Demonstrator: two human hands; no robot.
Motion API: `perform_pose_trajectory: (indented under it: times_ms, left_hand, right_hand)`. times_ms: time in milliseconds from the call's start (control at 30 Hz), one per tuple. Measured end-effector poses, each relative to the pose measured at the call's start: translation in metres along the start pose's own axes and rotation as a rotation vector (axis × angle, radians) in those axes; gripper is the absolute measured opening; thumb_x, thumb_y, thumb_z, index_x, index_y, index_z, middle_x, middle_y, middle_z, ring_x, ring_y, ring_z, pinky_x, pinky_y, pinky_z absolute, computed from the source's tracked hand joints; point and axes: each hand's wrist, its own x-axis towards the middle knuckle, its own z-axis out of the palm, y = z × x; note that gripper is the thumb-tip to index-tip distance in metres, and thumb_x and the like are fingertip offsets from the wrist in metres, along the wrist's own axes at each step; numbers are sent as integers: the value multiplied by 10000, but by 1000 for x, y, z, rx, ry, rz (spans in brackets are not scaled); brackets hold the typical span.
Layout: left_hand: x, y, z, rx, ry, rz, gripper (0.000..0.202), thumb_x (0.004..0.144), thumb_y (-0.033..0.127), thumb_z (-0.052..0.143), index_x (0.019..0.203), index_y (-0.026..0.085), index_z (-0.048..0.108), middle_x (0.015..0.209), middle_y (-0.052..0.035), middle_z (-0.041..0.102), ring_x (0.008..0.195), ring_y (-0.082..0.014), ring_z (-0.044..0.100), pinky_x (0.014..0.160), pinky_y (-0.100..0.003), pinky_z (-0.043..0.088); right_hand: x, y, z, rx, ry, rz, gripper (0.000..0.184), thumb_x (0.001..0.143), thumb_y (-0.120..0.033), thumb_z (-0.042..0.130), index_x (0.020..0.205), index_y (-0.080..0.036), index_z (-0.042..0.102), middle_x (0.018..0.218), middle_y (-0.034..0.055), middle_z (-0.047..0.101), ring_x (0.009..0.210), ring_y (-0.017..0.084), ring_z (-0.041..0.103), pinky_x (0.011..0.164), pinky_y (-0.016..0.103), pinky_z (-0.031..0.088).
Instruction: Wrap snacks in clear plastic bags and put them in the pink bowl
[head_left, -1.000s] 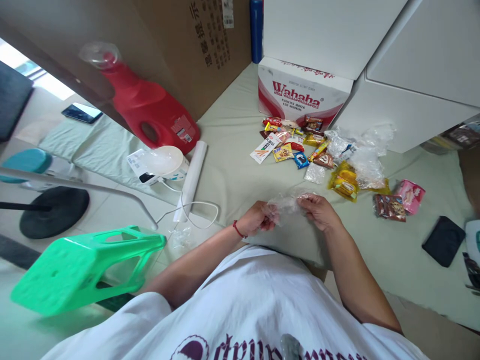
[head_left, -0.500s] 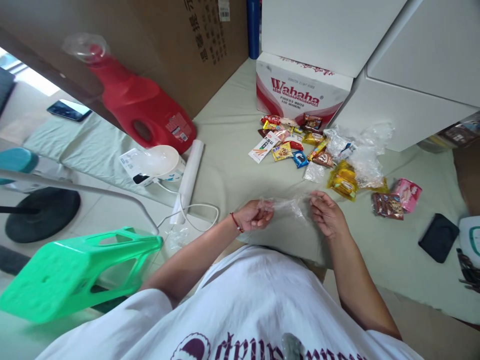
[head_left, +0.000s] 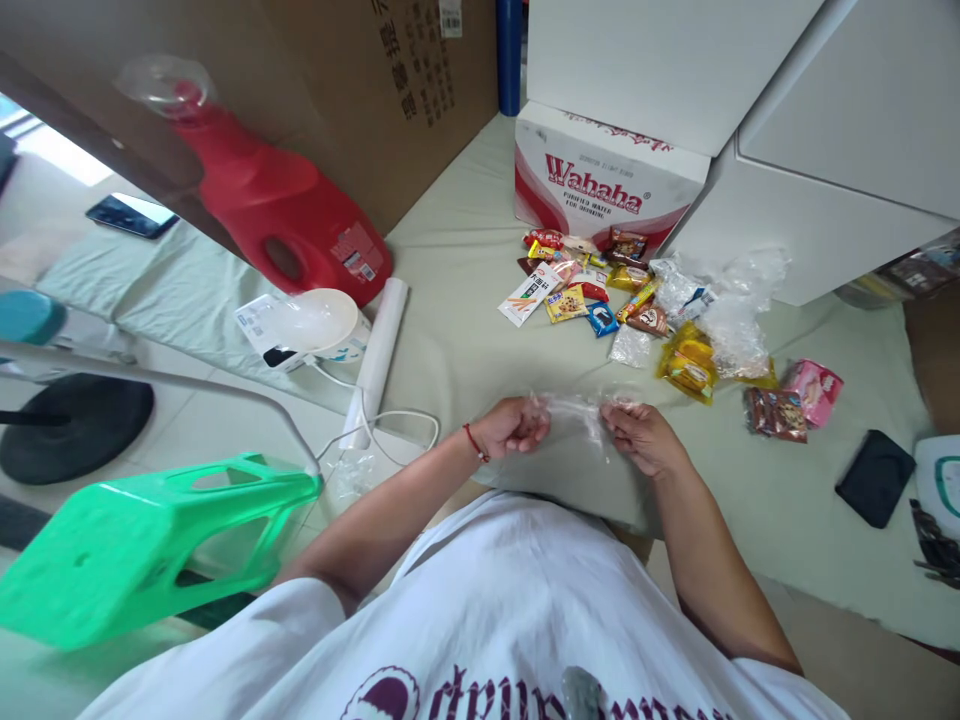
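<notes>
A clear plastic bag is stretched between my two hands, just above the green cloth. My left hand is closed on its left end, with a red string bracelet at the wrist. The right end is pinched by my right hand. Beyond the hands lies a pile of small wrapped snacks. Crumpled clear plastic bags sit to the right of the pile. A yellow snack pack lies in front of them.
A Wahaha carton stands behind the snacks. On the left are a red jug, a paper cup, a white roll with a cable, and a green stool. A pink pack and a black pouch lie right.
My right hand has moved left, closer to my left hand. The clear bag between them is bunched over a shorter span. My left hand has barely shifted.
</notes>
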Motion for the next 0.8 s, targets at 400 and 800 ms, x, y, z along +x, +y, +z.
perform_pose_trajectory:
  times_ms: [400,800]
  left_hand:
    - [-12,11,13,-217,237,140,354,693,469,743,621,145,620,479,-6,535,389,-59,350,401,-214,143]
    - [9,7,56,-68,301,71,338,570,370,865,644,165,607,484,94,384,447,-45,237,473,-254,109]
  right_hand:
    - [-14,5,14,123,102,-25,586,519,-553,951,664,-197,509,584,-76,390,499,39,235,405,185,136]
    - [-23,5,34,128,146,-37,579,580,-664,871,709,-218,525,561,-82,367,481,62,232,412,223,147]
